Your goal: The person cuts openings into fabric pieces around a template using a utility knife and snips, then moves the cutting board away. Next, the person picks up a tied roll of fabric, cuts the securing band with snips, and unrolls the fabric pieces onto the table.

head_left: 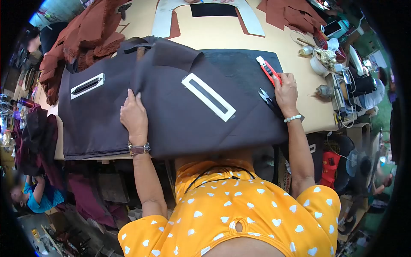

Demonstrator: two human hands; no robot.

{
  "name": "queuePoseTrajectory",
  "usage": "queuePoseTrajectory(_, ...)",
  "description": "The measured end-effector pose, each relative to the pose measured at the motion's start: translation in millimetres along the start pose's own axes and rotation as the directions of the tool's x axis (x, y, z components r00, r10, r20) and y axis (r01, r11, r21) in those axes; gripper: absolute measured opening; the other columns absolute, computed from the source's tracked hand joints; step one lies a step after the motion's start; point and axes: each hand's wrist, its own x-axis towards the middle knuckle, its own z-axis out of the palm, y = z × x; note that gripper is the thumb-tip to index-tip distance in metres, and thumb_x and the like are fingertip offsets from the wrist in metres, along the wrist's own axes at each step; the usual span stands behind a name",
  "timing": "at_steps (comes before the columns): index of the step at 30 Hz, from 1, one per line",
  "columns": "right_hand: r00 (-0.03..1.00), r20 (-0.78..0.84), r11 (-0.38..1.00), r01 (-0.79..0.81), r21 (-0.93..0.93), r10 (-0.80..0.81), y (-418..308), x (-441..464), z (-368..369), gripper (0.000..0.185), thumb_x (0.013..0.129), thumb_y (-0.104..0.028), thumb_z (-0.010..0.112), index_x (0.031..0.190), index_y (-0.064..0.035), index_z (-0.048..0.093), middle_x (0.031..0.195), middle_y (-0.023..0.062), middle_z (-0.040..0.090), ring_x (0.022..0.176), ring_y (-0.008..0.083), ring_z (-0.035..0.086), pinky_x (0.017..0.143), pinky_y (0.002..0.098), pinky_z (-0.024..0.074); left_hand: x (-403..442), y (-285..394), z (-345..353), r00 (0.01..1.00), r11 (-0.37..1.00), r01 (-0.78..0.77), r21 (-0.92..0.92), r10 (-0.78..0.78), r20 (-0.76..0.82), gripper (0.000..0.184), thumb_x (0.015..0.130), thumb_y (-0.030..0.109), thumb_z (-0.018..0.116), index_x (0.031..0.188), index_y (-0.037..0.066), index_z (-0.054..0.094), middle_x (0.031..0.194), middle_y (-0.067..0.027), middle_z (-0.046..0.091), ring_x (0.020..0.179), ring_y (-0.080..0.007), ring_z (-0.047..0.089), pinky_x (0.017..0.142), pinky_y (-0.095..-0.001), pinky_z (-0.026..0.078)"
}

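My right hand (286, 92) is closed round the lower end of a red utility knife (268, 70), whose white tip points up and left. Black thread snips (267, 99) lie just left of that hand. Dark brown fabric (192, 132) spreads across the table before me. At a fold in its middle, my left hand (134, 115) pinches the cloth, thumb and finger pointing away from me. Right of it, a white rectangular frame template (209, 97) rests on the fabric. Another white frame (87, 86) with a black pen (86, 86) lies on the left part.
A dark cutting mat (239, 60) shows beneath the fabric on the pale table (299, 64). Rust-coloured cloth pieces (85, 36) pile up at far left. White pattern pieces (164, 19) lie at the back, near another person's hands (220, 1). Jars and tools crowd the right edge.
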Motion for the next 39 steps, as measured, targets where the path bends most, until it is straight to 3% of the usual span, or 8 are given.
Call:
queuePoseTrajectory(5,0.994,0.109,0.996,0.012,0.089,-0.022,-30,-12,-45,0.020,0.080,-0.015,0.063,0.096,-0.0027,0.060,0.082,0.0133,0.057,0.079,0.0298,0.057,0.072,0.0399,0.0458,14,3,-8,0.980,0.860,-0.042,-0.509,-0.065,-0.190,0.023,0.091,0.020,0.051,0.103,0.004,0.063,0.091,-0.0163,0.066,0.075,-0.0309,0.062,0.068,-0.0325,0.049)
queuePoseTrajectory(9,0.916,0.388,0.970,-0.180,0.164,0.105,-39,-37,-63,0.024,0.076,-0.009,0.066,0.097,-0.0002,0.059,0.081,0.0133,0.058,0.074,0.0275,0.058,0.069,0.0369,0.0466,43,4,10,0.860,-0.227,0.479,-0.848,-0.074,0.505,0.031,0.091,0.024,0.055,0.098,-0.005,0.061,0.084,-0.0114,0.066,0.074,-0.0183,0.059,0.069,-0.0309,0.046)
queuePoseTrajectory(13,0.857,0.486,0.870,-0.361,0.337,0.167,-32,-34,-55,0.022,0.075,-0.004,0.066,0.095,0.0031,0.060,0.077,0.0135,0.060,0.069,0.0231,0.060,0.066,0.0320,0.0469,23,21,3,0.899,0.822,0.221,-0.524,0.036,0.436,0.045,0.082,0.033,0.065,0.098,-0.009,0.061,0.090,-0.0115,0.066,0.080,-0.0138,0.061,0.073,-0.0265,0.047)
queuePoseTrajectory(15,0.916,0.391,0.827,-0.284,0.485,0.085,-39,-30,-47,0.021,0.076,-0.003,0.065,0.095,0.0039,0.061,0.076,0.0132,0.060,0.068,0.0217,0.060,0.066,0.0304,0.0470,22,26,-18,0.673,0.691,0.324,-0.646,0.311,0.671,0.043,0.082,0.029,0.065,0.102,-0.010,0.060,0.094,-0.0131,0.066,0.084,-0.0130,0.061,0.074,-0.0266,0.047)
queuePoseTrajectory(23,0.696,0.695,0.063,-0.697,0.714,-0.179,-145,-17,-11,0.027,0.092,-0.006,0.046,0.118,0.0007,0.050,0.080,-0.0002,0.056,0.064,0.0030,0.049,0.058,0.0170,0.0415,0,66,-17,0.713,0.036,0.701,-0.712,-0.054,0.699,0.040,0.087,0.021,0.062,0.109,-0.011,0.051,0.092,-0.0113,0.062,0.081,-0.0127,0.061,0.074,-0.0243,0.050)
queuePoseTrajectory(24,0.669,0.725,0.055,-0.727,0.684,-0.166,-148,-22,-6,0.027,0.093,-0.009,0.047,0.117,0.0000,0.051,0.077,-0.0013,0.054,0.061,0.0025,0.047,0.054,0.0169,0.0396,4,61,-16,0.638,-0.028,0.763,-0.645,0.188,0.747,0.052,0.084,0.025,0.065,0.115,-0.012,0.046,0.097,-0.0167,0.062,0.081,-0.0169,0.063,0.071,-0.0257,0.053)
queuePoseTrajectory(28,0.632,0.771,0.016,-0.773,0.635,-0.073,-154,-43,-14,0.027,0.094,-0.021,0.047,0.112,-0.0010,0.055,0.069,-0.0040,0.049,0.053,0.0004,0.039,0.045,0.0159,0.0312,-10,73,-19,0.662,0.227,0.695,-0.682,0.167,0.730,0.047,0.080,0.022,0.070,0.104,-0.014,0.052,0.092,-0.0179,0.063,0.076,-0.0168,0.064,0.058,-0.0268,0.054)
queuePoseTrajectory(39,0.539,0.836,-0.154,-0.839,0.521,-0.107,-149,-58,-36,0.021,0.094,-0.027,0.049,0.099,-0.0067,0.048,0.064,-0.0002,0.050,0.041,0.0006,0.030,0.038,0.0166,0.0245,-40,91,-16,0.806,-0.121,0.591,-0.797,0.070,0.587,0.060,0.074,0.019,0.076,0.104,-0.021,0.042,0.092,-0.0203,0.060,0.078,-0.0191,0.062,0.068,-0.0269,0.052)
